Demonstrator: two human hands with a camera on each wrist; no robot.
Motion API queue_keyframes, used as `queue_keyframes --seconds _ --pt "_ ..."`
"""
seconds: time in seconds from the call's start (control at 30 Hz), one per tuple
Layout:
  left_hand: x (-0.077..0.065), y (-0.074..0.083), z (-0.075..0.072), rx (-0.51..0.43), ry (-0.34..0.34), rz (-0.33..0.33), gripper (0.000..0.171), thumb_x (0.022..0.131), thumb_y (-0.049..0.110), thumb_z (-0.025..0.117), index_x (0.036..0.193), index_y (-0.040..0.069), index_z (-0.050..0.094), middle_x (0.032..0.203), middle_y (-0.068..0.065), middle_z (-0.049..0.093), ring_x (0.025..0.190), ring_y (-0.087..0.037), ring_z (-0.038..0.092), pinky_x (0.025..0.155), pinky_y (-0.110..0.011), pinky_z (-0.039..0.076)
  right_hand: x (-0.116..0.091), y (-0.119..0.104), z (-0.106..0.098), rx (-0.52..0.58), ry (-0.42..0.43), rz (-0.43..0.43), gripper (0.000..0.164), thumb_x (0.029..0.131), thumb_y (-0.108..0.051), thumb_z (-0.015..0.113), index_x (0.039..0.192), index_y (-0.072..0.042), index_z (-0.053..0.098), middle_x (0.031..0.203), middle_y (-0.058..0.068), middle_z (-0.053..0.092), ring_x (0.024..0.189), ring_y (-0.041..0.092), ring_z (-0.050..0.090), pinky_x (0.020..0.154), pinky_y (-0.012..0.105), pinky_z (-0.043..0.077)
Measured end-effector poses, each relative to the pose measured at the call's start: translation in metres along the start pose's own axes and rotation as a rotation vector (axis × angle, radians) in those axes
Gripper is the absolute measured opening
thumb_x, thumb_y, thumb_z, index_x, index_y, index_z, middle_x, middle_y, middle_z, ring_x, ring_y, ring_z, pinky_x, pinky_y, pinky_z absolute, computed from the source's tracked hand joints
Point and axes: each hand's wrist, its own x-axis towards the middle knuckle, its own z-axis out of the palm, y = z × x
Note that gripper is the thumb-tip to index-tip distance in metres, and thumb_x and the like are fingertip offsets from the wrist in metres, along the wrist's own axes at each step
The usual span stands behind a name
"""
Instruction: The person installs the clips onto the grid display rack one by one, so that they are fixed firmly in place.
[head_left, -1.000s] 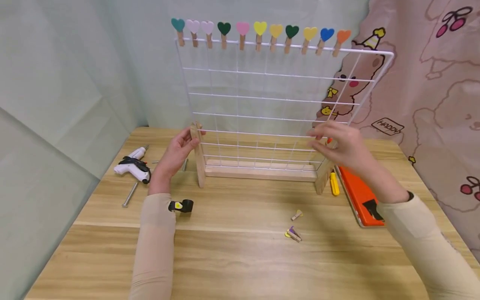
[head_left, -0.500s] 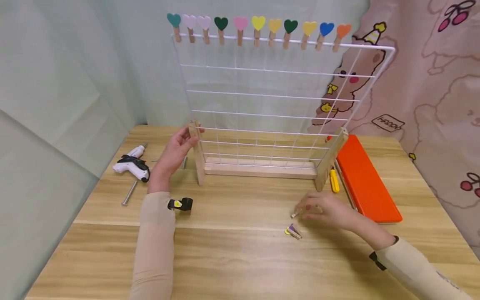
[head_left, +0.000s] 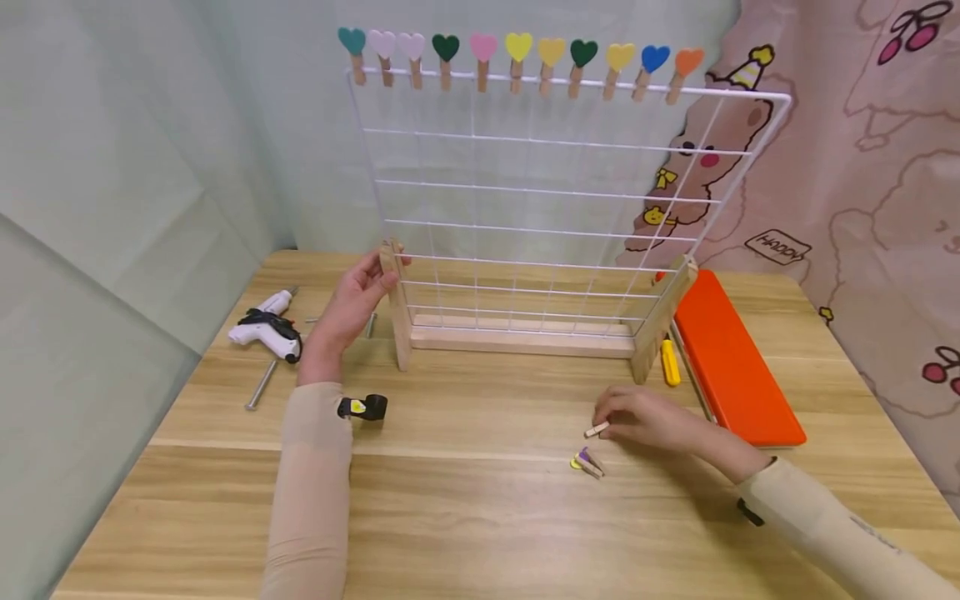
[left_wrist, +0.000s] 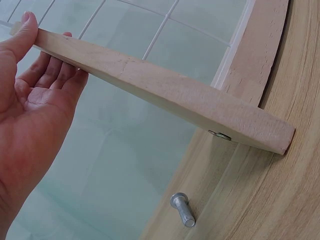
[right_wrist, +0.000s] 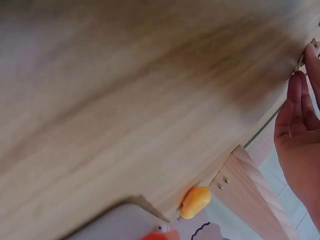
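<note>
My left hand point(head_left: 351, 302) grips the top of the left wooden upright point(head_left: 399, 312); in the left wrist view the thumb lies on one side of it and the fingers on the other. This upright is part of a wood-footed stand with a white wire grid point(head_left: 517, 196). Along the grid's top bar sits a row of heart-topped clothespins point(head_left: 520, 60) in several colours. Down on the table, my right hand point(head_left: 647, 419) pinches a small wooden clothespin point(head_left: 597, 430), its heart end hidden by the fingers. Just in front lie more small clothespins point(head_left: 588, 463), with yellow and purple hearts.
A white glue gun point(head_left: 266, 327) and a bolt point(head_left: 261, 385) lie at the left; another bolt point(left_wrist: 183, 209) is beside the left upright. To the right are a yellow-handled tool point(head_left: 670, 362) and a flat orange case point(head_left: 738, 362). Cloth hangs behind the table.
My right hand has come down from the stand's right upright to the table and taken hold of a loose clothespin. The left hand has kept its grip on the left upright.
</note>
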Motion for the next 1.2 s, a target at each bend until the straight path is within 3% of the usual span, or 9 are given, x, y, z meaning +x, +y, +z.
queue_keyframes --seconds 0.17,0.37,0.57,0.73,0.83,1.03,1.2 --pt "0.0 0.003 0.0 0.02 -0.007 -0.01 0.044 0.09 0.019 0.045 0.132 0.01 0.034 0.127 -0.013 0.043 0.122 -0.022 0.035 0.088 -0.015 0.036 0.0 -0.004 -0.002 -0.059 -0.004 -0.013 0.011 0.077 -0.018 0.066 0.087 -0.02 0.061 0.087 -0.012 0.057 0.08 0.002 0.052 0.07 0.022 0.046" --pt "0.0 0.0 -0.002 0.02 -0.004 -0.014 0.047 0.09 0.019 0.045 0.133 0.007 0.032 0.127 -0.013 0.043 0.122 -0.021 0.035 0.088 -0.015 0.036 -0.004 -0.014 -0.009 -0.156 0.01 0.049 0.011 0.078 -0.022 0.064 0.089 -0.019 0.063 0.086 -0.014 0.061 0.077 0.0 0.055 0.067 0.021 0.047" --pt "0.001 -0.002 -0.002 0.019 -0.001 -0.006 0.044 0.09 0.019 0.045 0.131 0.01 0.035 0.127 -0.014 0.043 0.12 -0.018 0.037 0.088 -0.015 0.036 -0.007 -0.019 -0.018 -0.19 0.13 0.045 0.018 0.075 -0.011 0.065 0.093 -0.012 0.065 0.085 -0.008 0.063 0.072 0.001 0.054 0.06 0.017 0.047" --pt "0.003 -0.01 -0.006 0.005 0.001 0.0 0.043 0.089 0.02 0.046 0.13 0.01 0.037 0.125 -0.009 0.045 0.121 -0.022 0.036 0.087 -0.016 0.037 0.002 -0.024 -0.038 -0.223 0.208 -0.055 0.03 0.072 -0.001 0.067 0.101 -0.006 0.062 0.092 -0.003 0.061 0.077 0.005 0.055 0.065 0.016 0.047" --pt "0.003 -0.015 -0.008 0.003 0.001 0.002 0.045 0.089 0.021 0.047 0.131 0.011 0.035 0.126 -0.009 0.044 0.121 -0.02 0.036 0.088 -0.015 0.036 0.011 -0.029 -0.058 -0.238 0.297 -0.106 0.03 0.072 0.001 0.065 0.101 -0.003 0.061 0.086 0.0 0.063 0.074 0.006 0.058 0.062 0.016 0.047" --pt "0.003 -0.016 -0.009 -0.003 0.005 0.001 0.045 0.089 0.022 0.047 0.131 0.012 0.036 0.128 -0.012 0.043 0.121 -0.018 0.036 0.089 -0.016 0.036 0.031 -0.047 -0.108 -0.117 0.528 -0.135 0.021 0.072 0.01 0.063 0.091 0.003 0.065 0.072 0.007 0.067 0.063 0.006 0.063 0.048 0.009 0.041" --pt "0.004 -0.016 -0.009 -0.01 -0.004 0.003 0.047 0.088 0.023 0.047 0.132 0.012 0.034 0.128 -0.01 0.043 0.123 -0.015 0.034 0.091 -0.016 0.035 0.047 -0.073 -0.155 0.168 0.751 -0.144 0.017 0.069 0.02 0.057 0.085 0.015 0.063 0.075 0.011 0.067 0.061 0.009 0.063 0.052 0.014 0.046"
